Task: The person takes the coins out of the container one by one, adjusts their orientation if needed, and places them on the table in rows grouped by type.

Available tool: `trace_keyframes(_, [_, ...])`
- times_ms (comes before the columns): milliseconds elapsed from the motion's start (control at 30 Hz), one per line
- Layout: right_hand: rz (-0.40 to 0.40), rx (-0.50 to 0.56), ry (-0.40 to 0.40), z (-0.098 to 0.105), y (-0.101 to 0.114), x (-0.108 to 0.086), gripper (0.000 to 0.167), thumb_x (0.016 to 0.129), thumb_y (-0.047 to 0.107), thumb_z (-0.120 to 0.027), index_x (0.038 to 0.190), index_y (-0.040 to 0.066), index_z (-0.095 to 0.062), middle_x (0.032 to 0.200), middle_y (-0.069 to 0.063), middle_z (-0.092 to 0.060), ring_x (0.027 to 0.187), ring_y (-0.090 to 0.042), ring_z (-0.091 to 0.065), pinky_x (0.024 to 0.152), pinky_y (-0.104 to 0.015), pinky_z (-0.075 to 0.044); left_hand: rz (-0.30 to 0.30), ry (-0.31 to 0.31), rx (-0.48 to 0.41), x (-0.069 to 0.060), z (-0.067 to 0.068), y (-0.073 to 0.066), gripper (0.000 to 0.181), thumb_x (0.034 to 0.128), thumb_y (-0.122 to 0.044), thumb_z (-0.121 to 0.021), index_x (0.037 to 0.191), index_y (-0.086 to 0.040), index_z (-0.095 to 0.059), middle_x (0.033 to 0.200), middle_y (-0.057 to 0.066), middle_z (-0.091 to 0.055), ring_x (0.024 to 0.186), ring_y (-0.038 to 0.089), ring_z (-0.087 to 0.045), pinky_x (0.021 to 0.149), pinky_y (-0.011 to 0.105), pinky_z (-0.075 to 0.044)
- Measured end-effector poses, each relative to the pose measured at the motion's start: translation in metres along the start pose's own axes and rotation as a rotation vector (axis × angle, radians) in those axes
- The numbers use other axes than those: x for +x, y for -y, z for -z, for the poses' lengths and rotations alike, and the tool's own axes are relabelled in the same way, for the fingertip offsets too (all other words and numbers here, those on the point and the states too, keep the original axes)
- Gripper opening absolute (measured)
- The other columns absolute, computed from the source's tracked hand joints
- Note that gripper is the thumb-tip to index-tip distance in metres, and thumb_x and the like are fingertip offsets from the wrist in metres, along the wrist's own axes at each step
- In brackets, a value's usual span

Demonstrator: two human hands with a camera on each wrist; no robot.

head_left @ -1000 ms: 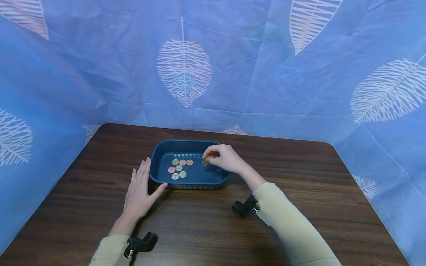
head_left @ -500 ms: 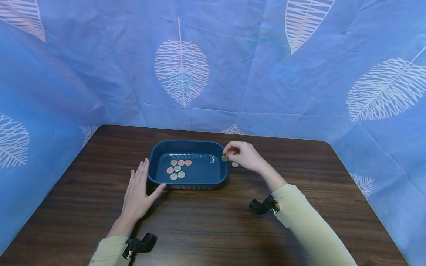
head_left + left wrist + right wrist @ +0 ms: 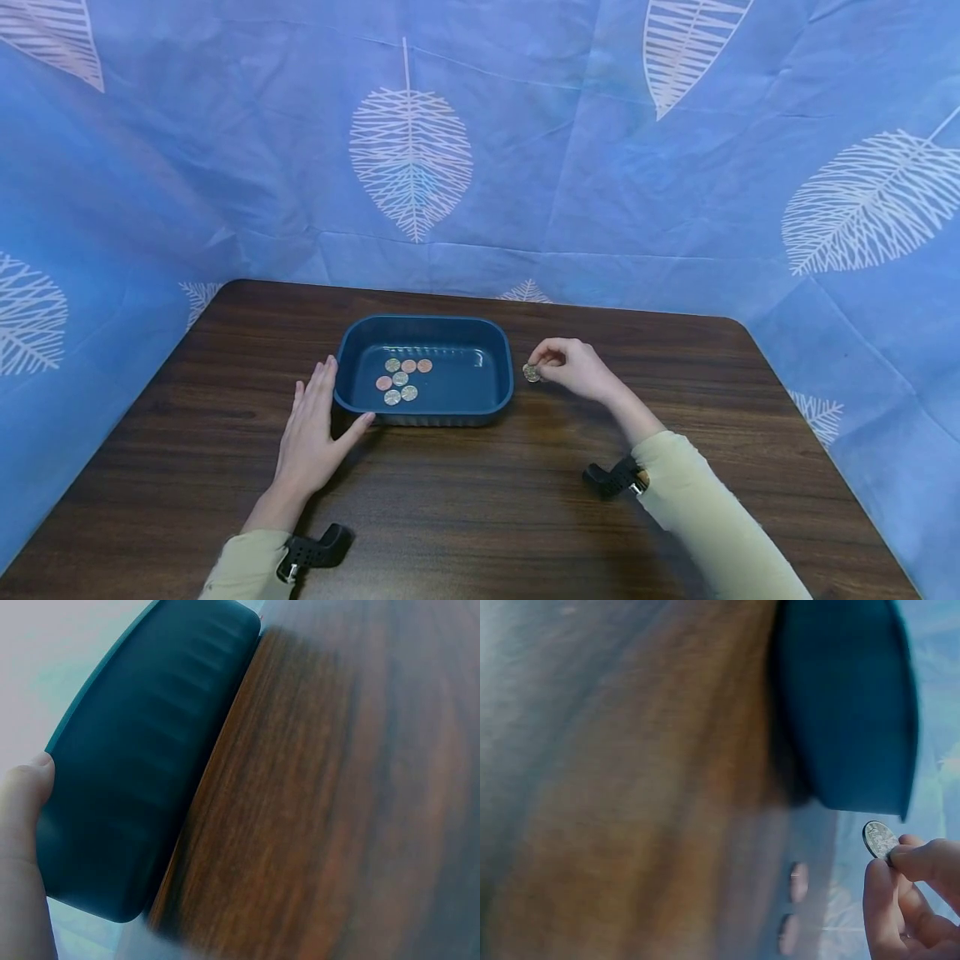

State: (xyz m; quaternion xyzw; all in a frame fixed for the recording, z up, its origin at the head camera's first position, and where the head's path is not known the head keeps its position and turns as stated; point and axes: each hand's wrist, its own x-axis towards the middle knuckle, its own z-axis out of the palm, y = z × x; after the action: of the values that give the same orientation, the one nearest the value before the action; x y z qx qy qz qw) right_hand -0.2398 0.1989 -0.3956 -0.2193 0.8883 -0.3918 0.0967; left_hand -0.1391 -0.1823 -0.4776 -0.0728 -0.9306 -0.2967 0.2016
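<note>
Thumb and fingertips of the right hand [image 3: 573, 367] pinch a coin [image 3: 531, 372] over the table, just right of the blue tray [image 3: 423, 412]. Tilted on edge, the held coin [image 3: 880, 840] shows its silvery face in the right wrist view, where two coins [image 3: 799, 882] lie on the table. Several silver and copper-coloured coins [image 3: 408, 392] rest flat in the left half of the tray. With straight, spread fingers, the left hand [image 3: 309, 446] touches the tray's left end and near-left corner; its thumb [image 3: 26, 802] lies against the tray wall [image 3: 142, 750] in the left wrist view.
A dark wooden table [image 3: 450, 508] lies under everything. Blue cloth with white leaf prints [image 3: 411, 158] hangs behind it and along both sides. Each wrist wears a black strapped device [image 3: 318, 548].
From inside the tray, the right hand has carried the coin over the right rim and down toward the table. The left hand stays at the tray.
</note>
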Motion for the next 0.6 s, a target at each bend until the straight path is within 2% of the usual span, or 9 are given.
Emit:
trace_keyframes(167, [-0.018,0.009,0.016,-0.010,-0.015,0.002,0.014,0.092,0.003,-0.056,0.096,0.005,-0.070,0.105,-0.009,-0.069,0.078,-0.017,-0.064,0.070,-0.034,-0.051,-0.002,-0.002,-0.006,0.001,0.000,0.001,0.089,0.0865,-0.048,-0.063,0.153,-0.009,-0.019,0.156,0.012,-0.021,0.143,0.033,-0.019,0.116,0.045,-0.004])
trace_keyframes(400, [-0.054,-0.055,0.015,-0.016,-0.025,-0.001,0.013,0.092,0.006,-0.058,0.093,0.008,-0.070,0.086,-0.001,-0.066,0.075,-0.015,-0.060,0.074,-0.035,-0.050,-0.007,-0.004,-0.009,0.001,0.001,0.000,0.089,0.0862,-0.048,-0.064,0.153,-0.008,-0.020,0.156,0.012,-0.022,0.143,0.032,-0.018,0.116,0.045,-0.004])
trace_keyframes(600, [-0.046,-0.073,0.003,-0.019,-0.026,-0.001,0.012,0.090,0.004,-0.059,0.091,0.008,-0.071,0.082,0.000,-0.065,0.073,-0.014,-0.058,0.073,-0.034,-0.049,0.004,0.009,-0.004,0.001,0.002,0.000,0.089,0.0867,-0.048,-0.063,0.153,-0.008,-0.019,0.157,0.012,-0.021,0.143,0.031,-0.017,0.116,0.045,-0.004])
